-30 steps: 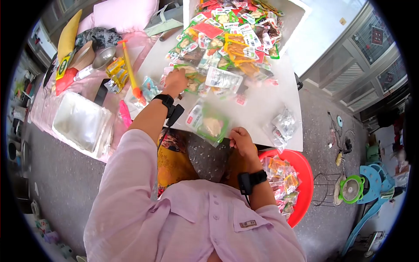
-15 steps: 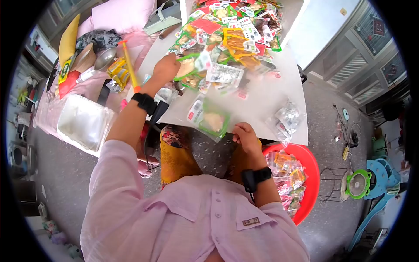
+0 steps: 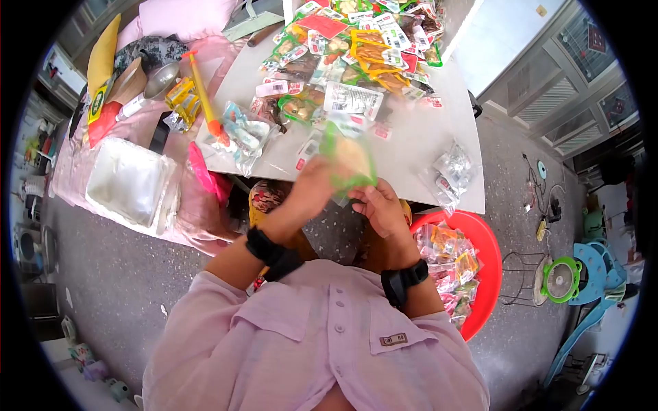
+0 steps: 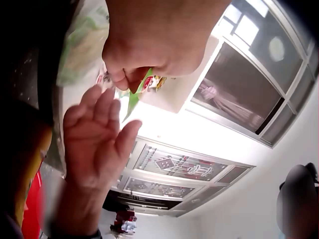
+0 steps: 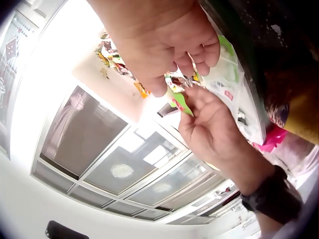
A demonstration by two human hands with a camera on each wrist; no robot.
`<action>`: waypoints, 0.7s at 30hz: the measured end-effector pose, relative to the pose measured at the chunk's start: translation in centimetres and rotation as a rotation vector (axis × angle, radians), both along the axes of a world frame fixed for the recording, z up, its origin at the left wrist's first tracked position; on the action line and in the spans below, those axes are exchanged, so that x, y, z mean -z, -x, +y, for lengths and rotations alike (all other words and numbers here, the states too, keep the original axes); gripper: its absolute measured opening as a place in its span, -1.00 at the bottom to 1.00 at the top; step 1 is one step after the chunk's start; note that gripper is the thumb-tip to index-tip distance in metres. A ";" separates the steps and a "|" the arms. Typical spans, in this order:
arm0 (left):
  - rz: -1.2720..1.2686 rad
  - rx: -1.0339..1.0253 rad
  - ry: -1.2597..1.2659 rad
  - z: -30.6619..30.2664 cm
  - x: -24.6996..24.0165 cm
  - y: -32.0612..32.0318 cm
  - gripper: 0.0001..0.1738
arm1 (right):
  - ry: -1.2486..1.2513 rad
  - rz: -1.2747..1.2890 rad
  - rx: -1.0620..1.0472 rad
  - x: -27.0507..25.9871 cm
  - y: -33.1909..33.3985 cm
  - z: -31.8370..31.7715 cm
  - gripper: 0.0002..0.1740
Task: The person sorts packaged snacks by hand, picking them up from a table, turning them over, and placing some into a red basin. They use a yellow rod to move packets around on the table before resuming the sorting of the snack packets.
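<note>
My left hand (image 3: 315,188) pinches a green-edged clear food packet (image 3: 353,157), blurred by motion, over the table's front edge. In the left wrist view, the packet's green corner (image 4: 132,102) pokes out from between the thumb and fingers. My right hand (image 3: 384,209) is close to the packet's lower corner, its palm turned up and fingers loosely extended in the left wrist view. Another green-edged packet (image 5: 227,67) lies at the table edge, partly hidden by the hands in the head view.
Many packets (image 3: 336,44) heap on the white table (image 3: 404,161). Crumpled clear plastic (image 3: 452,171) sits at the table's right corner, above a red tub (image 3: 490,274) of packets. At left are a white foam box (image 3: 127,181) and a yellow tube with orange ends (image 3: 202,92).
The left hand has picked up a green-edged packet at the left of the pile and brought it down toward the right hand. The right hand's fingers have loosened and spread.
</note>
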State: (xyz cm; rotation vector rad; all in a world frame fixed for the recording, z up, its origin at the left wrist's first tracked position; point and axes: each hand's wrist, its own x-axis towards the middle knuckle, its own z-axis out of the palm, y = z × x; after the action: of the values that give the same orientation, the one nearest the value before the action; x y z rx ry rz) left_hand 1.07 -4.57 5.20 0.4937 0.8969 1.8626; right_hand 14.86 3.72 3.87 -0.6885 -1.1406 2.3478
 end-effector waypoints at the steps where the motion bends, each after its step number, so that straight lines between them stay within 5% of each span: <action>1: 0.005 0.016 0.025 0.3 0.3 -1.1 -0.95 | 0.038 0.027 0.056 -0.4 0.1 -0.4 -0.79; 5: -0.119 0.018 -0.004 0.6 1.5 -3.7 -0.93 | 0.077 0.100 0.237 0.0 -0.4 -0.6 -0.82; 11: 0.102 0.123 0.222 0.7 1.2 -4.4 -0.93 | 0.034 0.080 0.180 0.7 -2.2 -0.1 -0.82; 21: -0.019 0.214 0.079 1.3 2.4 -4.3 -0.81 | -0.110 -0.051 0.065 1.2 -3.2 0.2 -0.81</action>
State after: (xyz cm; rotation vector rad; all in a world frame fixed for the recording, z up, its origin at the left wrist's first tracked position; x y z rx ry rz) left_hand 5.36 -3.28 2.78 0.5014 0.8668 1.6296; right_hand 18.07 3.90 2.71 -0.7384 -1.2399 2.2077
